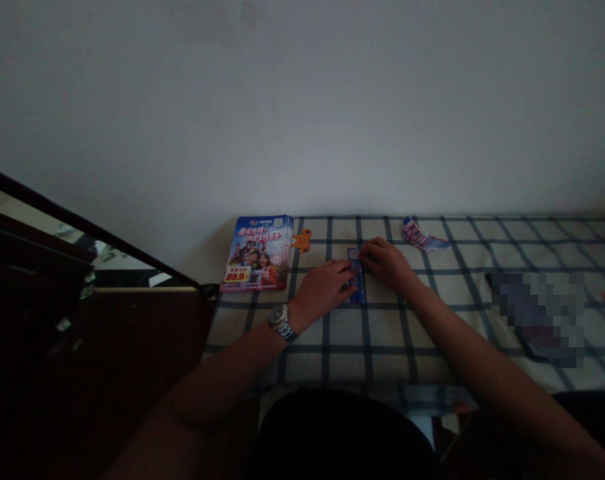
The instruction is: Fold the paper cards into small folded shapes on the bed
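Dim light, heavy lower-left shadow

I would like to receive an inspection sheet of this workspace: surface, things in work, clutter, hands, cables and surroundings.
Surface: checked cloth, pale with dark lines.
Job's things: narrow blue paper, partly covered; stack of printed leaflets toward the left end.
Clutter: crumpled paper near the wall; flat object at right, pixelated, identity unclear.
Hands: left hand lies over the blue paper, watch on wrist; right hand is at the paper's upper right edge, grip unclear.
Cables: nothing seen.
Surroundings: pale wall behind; dim light.
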{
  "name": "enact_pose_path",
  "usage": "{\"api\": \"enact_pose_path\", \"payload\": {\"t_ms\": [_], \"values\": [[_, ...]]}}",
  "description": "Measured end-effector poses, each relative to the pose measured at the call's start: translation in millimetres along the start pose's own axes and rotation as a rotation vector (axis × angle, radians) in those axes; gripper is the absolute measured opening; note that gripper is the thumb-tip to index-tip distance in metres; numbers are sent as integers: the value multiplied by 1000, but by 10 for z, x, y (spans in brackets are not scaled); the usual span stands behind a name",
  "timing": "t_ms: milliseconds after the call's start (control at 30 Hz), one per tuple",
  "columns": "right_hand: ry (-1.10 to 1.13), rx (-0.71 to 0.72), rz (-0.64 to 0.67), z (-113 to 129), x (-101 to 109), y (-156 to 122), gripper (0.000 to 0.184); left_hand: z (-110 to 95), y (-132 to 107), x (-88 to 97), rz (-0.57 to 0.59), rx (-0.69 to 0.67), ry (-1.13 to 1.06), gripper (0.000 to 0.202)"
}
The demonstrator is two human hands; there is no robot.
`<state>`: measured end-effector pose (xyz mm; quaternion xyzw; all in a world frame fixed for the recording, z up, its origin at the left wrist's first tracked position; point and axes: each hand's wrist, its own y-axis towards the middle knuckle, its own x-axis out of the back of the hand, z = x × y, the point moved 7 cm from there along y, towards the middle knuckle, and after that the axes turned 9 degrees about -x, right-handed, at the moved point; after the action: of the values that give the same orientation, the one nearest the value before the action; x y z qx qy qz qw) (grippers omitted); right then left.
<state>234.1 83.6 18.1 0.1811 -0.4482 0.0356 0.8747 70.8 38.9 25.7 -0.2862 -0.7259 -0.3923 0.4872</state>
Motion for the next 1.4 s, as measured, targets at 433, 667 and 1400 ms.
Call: {"api": "enact_pose_path", "payload": {"t_ms": [433, 667, 1400], "values": [[-46, 22, 20, 23, -38, 10, 8, -7, -6, 16, -5, -1, -14, 35], [-30, 63, 16, -27, -66, -71, 9, -14, 2, 23, 11, -9, -1, 37], [-9, 87, 17, 22, -47, -350, 26, -6, 0, -4, 1, 0, 14, 37]]}}
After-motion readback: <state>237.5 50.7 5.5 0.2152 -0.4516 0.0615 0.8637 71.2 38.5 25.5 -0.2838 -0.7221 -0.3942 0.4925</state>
